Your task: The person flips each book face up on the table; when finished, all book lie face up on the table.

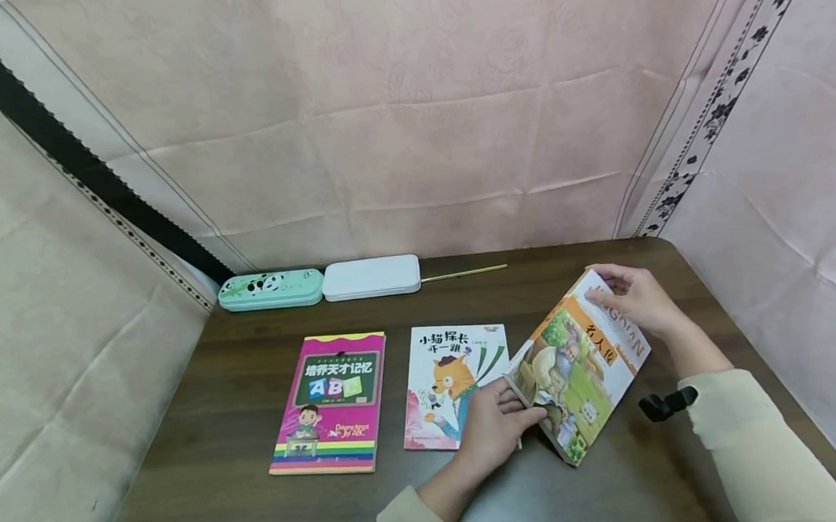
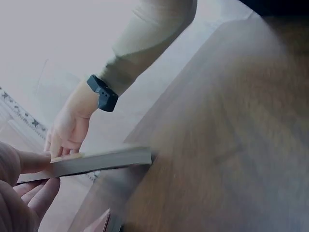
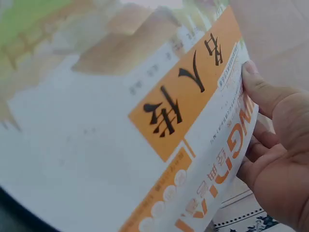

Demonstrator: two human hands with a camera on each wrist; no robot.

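Observation:
Both hands hold a paperback book (image 1: 573, 371) with an orange title band, tilted above the table in the head view. My left hand (image 1: 489, 424) pinches its lower left edge, thumb on the cover. At the upper right edge my right hand (image 1: 636, 298) grips it, thumb on the front and fingers behind. In the left wrist view the book's page edge (image 2: 106, 161) lies between thumb and fingers. The right wrist view shows the cover (image 3: 159, 121) close up. A cat-cover book (image 1: 452, 377) lies flat, partly hidden by my left hand.
On the dark wooden table (image 1: 317, 511), a pink book (image 1: 329, 403) lies at the left. Along the back are a green panda pencil case (image 1: 272, 291), a white case (image 1: 371, 277) and a thin yellowish stick (image 1: 464, 273). Pale cloth (image 1: 411, 135) hangs around the table.

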